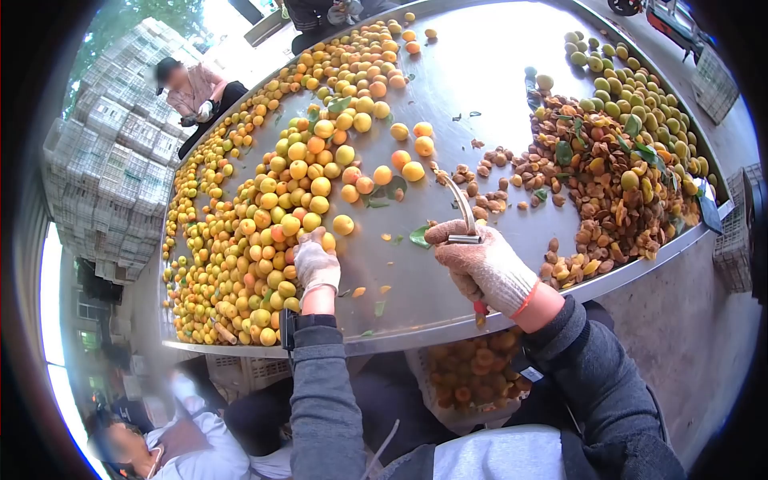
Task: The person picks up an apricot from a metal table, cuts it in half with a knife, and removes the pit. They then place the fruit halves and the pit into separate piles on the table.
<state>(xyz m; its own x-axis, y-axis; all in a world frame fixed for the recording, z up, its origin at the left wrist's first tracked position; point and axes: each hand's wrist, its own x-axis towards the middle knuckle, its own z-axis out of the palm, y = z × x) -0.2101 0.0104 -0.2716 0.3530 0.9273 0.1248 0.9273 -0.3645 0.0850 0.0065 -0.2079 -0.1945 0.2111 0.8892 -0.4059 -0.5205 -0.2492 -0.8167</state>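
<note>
On a metal table lies a large heap of yellow-orange apricots (272, 200). At its right edge, my left hand (318, 262), in a pale glove, has its fingers curled against the fruit; whether it grips one is hidden. My right hand (484, 268), in a glove stained brown, is closed on a curved metal tool (458, 200) that points up and left. A bit of red shows below that hand. Right of the tool lies a pile of brown pits and split fruit (600, 184). A green leaf (419, 236) rests left of my right hand.
Greener fruit (640, 100) lines the table's (416, 336) far right. Below the near edge, a container holds split fruit (476, 372). One person (192, 92) is at the far left, another (184, 440) at lower left, a third at the top. Crates (120, 152) stand stacked at left.
</note>
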